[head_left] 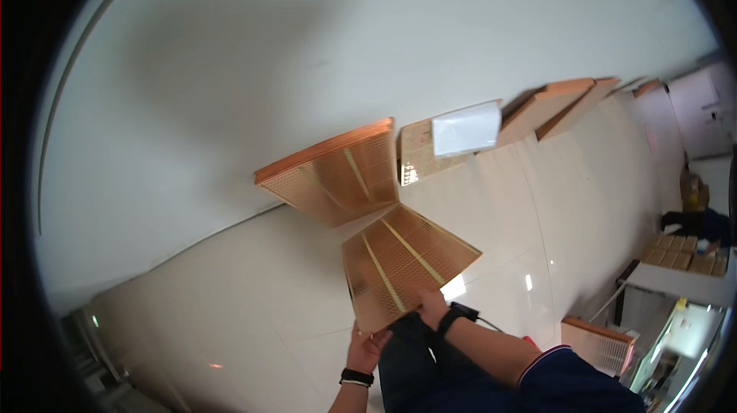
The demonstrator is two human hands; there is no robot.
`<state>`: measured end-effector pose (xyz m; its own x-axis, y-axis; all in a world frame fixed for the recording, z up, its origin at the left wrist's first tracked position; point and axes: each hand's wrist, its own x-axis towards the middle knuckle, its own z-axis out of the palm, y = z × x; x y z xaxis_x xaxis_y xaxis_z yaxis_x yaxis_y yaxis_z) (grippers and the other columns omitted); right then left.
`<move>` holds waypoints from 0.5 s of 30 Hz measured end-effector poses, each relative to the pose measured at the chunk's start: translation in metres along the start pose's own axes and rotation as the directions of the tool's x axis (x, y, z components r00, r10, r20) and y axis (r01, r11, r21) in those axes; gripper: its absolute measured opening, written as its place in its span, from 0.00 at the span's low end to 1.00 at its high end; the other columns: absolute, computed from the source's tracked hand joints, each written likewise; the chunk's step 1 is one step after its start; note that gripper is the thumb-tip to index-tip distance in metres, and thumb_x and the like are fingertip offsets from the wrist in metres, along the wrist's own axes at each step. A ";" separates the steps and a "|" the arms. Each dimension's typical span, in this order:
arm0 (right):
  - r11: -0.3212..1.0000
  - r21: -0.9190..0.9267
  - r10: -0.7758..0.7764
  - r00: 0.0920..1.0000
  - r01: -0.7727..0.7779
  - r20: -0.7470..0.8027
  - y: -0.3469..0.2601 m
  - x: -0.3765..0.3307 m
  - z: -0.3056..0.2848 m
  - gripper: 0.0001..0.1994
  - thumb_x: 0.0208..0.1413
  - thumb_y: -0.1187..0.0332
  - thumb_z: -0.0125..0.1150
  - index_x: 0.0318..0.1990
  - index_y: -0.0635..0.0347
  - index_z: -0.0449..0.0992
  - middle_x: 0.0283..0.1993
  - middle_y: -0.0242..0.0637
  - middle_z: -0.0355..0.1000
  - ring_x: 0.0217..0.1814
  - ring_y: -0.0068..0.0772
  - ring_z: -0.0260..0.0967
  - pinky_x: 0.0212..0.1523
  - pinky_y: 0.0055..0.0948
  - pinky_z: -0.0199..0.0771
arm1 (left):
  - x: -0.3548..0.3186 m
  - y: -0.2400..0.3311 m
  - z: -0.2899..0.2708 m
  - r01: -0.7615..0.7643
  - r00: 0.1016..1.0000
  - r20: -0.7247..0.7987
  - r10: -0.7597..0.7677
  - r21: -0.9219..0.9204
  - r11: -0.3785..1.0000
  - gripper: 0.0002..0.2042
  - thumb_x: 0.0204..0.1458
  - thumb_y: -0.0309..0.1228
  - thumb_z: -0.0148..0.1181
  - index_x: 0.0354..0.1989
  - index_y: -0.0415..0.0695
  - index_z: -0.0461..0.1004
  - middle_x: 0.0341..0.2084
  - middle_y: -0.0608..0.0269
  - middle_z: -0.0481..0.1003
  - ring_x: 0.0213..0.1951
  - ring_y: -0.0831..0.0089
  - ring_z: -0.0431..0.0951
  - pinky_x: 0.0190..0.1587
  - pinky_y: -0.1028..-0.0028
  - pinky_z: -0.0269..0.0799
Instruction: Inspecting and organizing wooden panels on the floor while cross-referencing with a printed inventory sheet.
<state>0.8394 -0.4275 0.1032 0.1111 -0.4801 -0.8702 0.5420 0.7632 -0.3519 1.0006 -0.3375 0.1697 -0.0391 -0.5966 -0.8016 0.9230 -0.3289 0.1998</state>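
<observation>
My left hand (pixel 365 346) grips the near left corner of a thin copper-coloured panel (pixel 401 259) with a fine grid pattern and two pale strips. Closed on the same near edge, further right, is my right hand (pixel 431 308). The panel tilts away from my legs, and its far end comes close to the foot of a stack of similar panels (pixel 338 175) leaning against the wall. Whether the two touch is hard to tell. Dark bands circle both my wrists.
Right of the stack, another leaning stack (pixel 418 140) bears a white sheet (pixel 467 129). More copper-edged panels (pixel 549 110) lean along the white wall (pixel 230 52). A panel stack (pixel 595 344) stands at lower right. Far right, a person (pixel 705 227) is beside cardboard boxes (pixel 672 253). Glossy tiles (pixel 491 206) cover the floor.
</observation>
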 end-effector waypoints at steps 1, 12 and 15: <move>0.999 0.038 0.020 0.999 -0.019 -0.028 -0.015 -0.009 -0.029 0.15 0.50 0.73 0.49 0.47 0.61 0.62 0.46 0.39 0.65 0.45 0.36 0.66 0.43 0.35 0.70 | -0.008 -0.011 0.007 0.095 0.993 0.063 -0.096 0.023 0.995 0.21 0.50 0.29 0.49 0.53 0.50 0.55 0.48 0.57 0.64 0.49 0.59 0.65 0.49 0.53 0.63; 0.947 -0.220 -0.232 0.972 0.235 0.036 -0.191 -0.316 -0.261 0.13 0.47 0.75 0.54 0.42 0.63 0.66 0.40 0.34 0.67 0.42 0.29 0.64 0.45 0.29 0.63 | 0.055 -0.104 0.046 0.319 0.931 0.108 -0.349 0.222 0.921 0.33 0.51 0.49 0.43 0.58 0.48 0.36 0.55 0.50 0.49 0.52 0.53 0.59 0.52 0.50 0.57; 0.844 -0.192 -0.511 0.860 0.501 0.002 -0.200 -0.408 -0.269 0.18 0.46 0.74 0.57 0.47 0.64 0.65 0.43 0.34 0.66 0.45 0.28 0.62 0.47 0.27 0.61 | 0.067 -0.132 0.104 0.353 0.907 0.137 -0.398 0.267 0.897 0.27 0.51 0.48 0.43 0.55 0.44 0.51 0.51 0.53 0.59 0.48 0.60 0.64 0.52 0.56 0.59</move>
<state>0.4615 -0.2681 0.4353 -0.1791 -0.8035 -0.5677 0.3527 0.4862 -0.7995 0.8359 -0.4098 0.1486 -0.4553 -0.5107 -0.7293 0.7118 -0.7008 0.0464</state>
